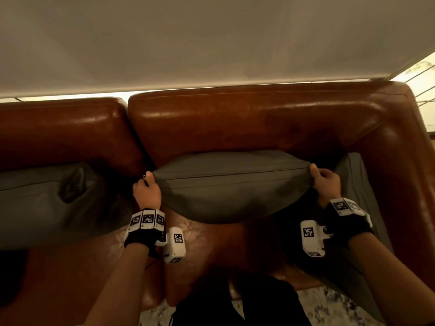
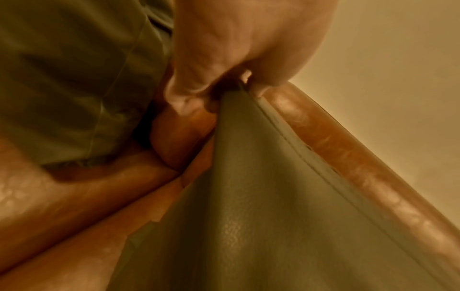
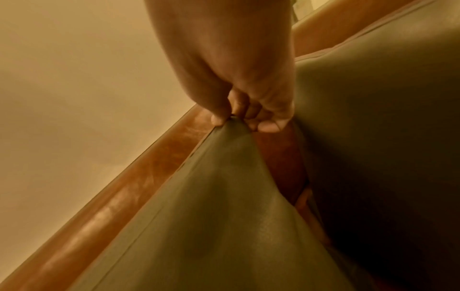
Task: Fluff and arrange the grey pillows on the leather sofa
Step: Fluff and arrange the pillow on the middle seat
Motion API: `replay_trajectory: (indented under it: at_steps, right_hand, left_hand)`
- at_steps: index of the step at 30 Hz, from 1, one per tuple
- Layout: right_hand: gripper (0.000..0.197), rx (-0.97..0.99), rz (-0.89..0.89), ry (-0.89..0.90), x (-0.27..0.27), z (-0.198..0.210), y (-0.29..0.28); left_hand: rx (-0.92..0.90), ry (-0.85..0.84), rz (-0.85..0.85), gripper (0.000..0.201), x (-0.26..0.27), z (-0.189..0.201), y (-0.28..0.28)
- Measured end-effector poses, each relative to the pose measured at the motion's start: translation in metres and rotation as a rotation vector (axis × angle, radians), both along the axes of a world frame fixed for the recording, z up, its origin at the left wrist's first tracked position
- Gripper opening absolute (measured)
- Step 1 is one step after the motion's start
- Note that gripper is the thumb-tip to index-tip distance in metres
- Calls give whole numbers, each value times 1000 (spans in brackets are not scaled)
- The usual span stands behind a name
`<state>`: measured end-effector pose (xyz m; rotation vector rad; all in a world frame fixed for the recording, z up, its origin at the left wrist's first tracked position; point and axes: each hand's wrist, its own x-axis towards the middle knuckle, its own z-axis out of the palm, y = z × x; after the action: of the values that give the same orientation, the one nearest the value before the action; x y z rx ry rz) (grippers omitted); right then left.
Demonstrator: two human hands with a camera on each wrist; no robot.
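Note:
A grey pillow (image 1: 230, 187) is held up against the backrest of the brown leather sofa (image 1: 247, 121), stretched between my two hands. My left hand (image 1: 147, 188) pinches its left corner, and in the left wrist view the left hand (image 2: 224, 84) has its fingers curled round the pillow (image 2: 273, 206) corner. My right hand (image 1: 323, 180) grips the right corner; the right wrist view shows the right hand (image 3: 248, 116) pinching the tip of the pillow (image 3: 219, 206). A second grey pillow (image 1: 47, 203) lies on the left seat. A third grey pillow (image 1: 360, 191) leans against the right armrest.
A pale wall (image 1: 211, 38) rises behind the sofa. The bare leather seat (image 1: 207, 245) shows below the held pillow. A patterned rug (image 1: 341, 307) lies in front of the sofa by my dark-clothed legs (image 1: 240, 304). The right armrest (image 1: 409, 149) closes off that end.

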<state>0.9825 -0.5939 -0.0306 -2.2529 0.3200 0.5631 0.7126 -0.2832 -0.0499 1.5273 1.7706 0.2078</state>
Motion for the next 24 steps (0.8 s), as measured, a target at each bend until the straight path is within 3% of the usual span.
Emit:
replay_trajectory:
  at_steps: [2,3,5,7,9,10,12,15,20,22,24]
  right_hand:
    - [36,-52,54,-22,-1,1,5]
    - [39,-88,82,-38,-2,3,6]
    - [43,-140,107,-50,-3,4,9]
    - [45,-172,105,-30,-5,6,13]
    - [45,-212,124,-25,-6,6,15]
    - [45,-228,133,-30,-6,7,15]
    - [45,-259,149,-40,-4,9,13]
    - [44,-287,198,-50,0,11,11]
    - [44,-289,311,-41,-2,16,21]
    - [44,-283,327,-17,-5,18,21]
    - [44,-273,288,-11,-7,18,16]
  left_hand:
    - [168,150,-20,44,10,1,-11]
    - [307,146,-102,41,18,5,-25]
    - [485,16,-495,44,43,17,-71]
    - [466,-128,-1014,48,72,22,-126]
    - [303,-131,-1415,57,98,26,-170]
    - [215,-88,-1526,64,106,23,-180]
    - [241,26,-1601,60,108,9,-180]
    - [417,195,-1551,50,80,-19,-143]
    - [361,422,-1091,55,-10,-43,-49]
    - [211,493,-730,50,-38,-45,-25]
    - [35,428,-319,54,-48,-34,-13]
